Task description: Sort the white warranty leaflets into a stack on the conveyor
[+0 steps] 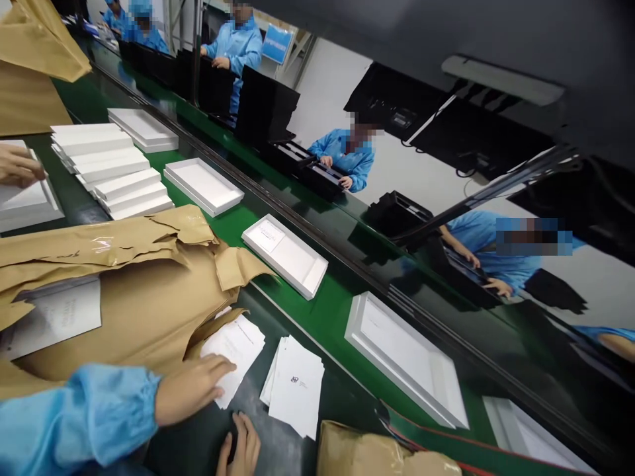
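My left hand [191,391], in a blue sleeve, reaches in from the left and rests on a loose pile of white leaflets [238,347]. Its fingers are spread over the lower edge of the pile. Low in the view is my right hand [241,444], fingers apart and slightly bent above the dark table, with no object visible in it. A second pile of leaflets [296,387], fanned a little, shows a small black logo and lies to the right of the first. Torn brown wrapping paper [149,311] spreads behind my left hand, with more printed sheets [59,317] inside.
White box trays [285,254] sit along the green conveyor [327,311], one with a leaflet inside. Stacked white boxes [106,165] stand at left, near another person's hand [20,165] over a box. A brown package [381,456] lies at the bottom. Workers in blue sit across the line.
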`<act>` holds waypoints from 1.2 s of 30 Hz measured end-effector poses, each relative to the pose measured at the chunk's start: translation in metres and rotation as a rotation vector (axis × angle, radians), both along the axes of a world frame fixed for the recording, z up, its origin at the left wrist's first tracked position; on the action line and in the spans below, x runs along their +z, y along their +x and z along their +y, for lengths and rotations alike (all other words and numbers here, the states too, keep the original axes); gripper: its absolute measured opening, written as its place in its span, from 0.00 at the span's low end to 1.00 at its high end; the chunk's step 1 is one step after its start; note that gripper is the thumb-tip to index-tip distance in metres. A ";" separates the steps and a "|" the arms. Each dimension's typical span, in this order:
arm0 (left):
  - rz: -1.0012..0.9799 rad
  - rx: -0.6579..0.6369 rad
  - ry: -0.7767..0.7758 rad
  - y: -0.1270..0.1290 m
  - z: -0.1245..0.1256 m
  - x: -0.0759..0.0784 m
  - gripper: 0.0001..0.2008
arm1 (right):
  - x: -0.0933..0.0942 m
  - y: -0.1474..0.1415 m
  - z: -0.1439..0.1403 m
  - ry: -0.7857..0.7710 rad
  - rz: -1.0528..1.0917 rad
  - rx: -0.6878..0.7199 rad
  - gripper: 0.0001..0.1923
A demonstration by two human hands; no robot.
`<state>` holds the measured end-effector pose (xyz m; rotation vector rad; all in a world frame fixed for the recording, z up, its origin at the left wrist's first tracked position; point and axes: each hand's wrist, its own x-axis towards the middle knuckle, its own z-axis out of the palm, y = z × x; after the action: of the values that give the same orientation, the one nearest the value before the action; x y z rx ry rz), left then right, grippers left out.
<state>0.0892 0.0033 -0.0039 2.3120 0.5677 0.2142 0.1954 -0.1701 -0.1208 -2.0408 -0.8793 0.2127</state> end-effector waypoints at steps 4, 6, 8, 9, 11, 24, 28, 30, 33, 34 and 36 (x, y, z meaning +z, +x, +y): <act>0.210 0.121 0.284 0.004 -0.048 -0.054 0.30 | -0.004 0.008 0.019 -0.062 0.135 0.132 0.22; 0.269 0.125 0.372 0.009 -0.060 -0.071 0.33 | -0.001 0.012 0.030 -0.077 0.231 0.108 0.28; 0.255 0.076 0.405 0.011 -0.068 -0.080 0.34 | 0.003 0.015 0.035 -0.091 0.257 0.083 0.31; 0.232 0.048 0.404 0.010 -0.071 -0.082 0.34 | 0.005 0.016 0.036 -0.099 0.230 0.074 0.30; 0.187 0.000 0.379 0.008 -0.074 -0.081 0.35 | 0.010 0.019 0.035 -0.126 0.144 0.087 0.26; -0.295 0.407 -0.352 -0.005 -0.048 -0.073 0.26 | 0.044 0.005 0.017 0.039 0.473 -0.060 0.26; -0.393 0.427 -0.777 -0.007 -0.044 -0.060 0.16 | 0.052 0.016 0.013 -0.023 0.411 0.132 0.20; -0.411 0.421 -0.866 -0.013 -0.047 -0.055 0.16 | 0.049 0.039 0.010 -0.089 0.182 0.100 0.21; -0.425 0.431 -0.921 -0.023 -0.055 -0.054 0.15 | 0.044 0.082 0.003 -0.319 -0.274 0.012 0.30; -0.426 0.431 -0.942 -0.025 -0.058 -0.054 0.16 | 0.043 0.094 0.000 -0.439 -0.378 0.012 0.31; -0.429 0.432 -0.974 -0.030 -0.062 -0.055 0.16 | 0.045 0.109 -0.005 -0.673 -0.476 0.055 0.29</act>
<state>0.0595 -0.0587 -0.0585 1.1453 0.7288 0.4930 0.3044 -0.1747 -0.0761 -2.7605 -1.2782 0.0475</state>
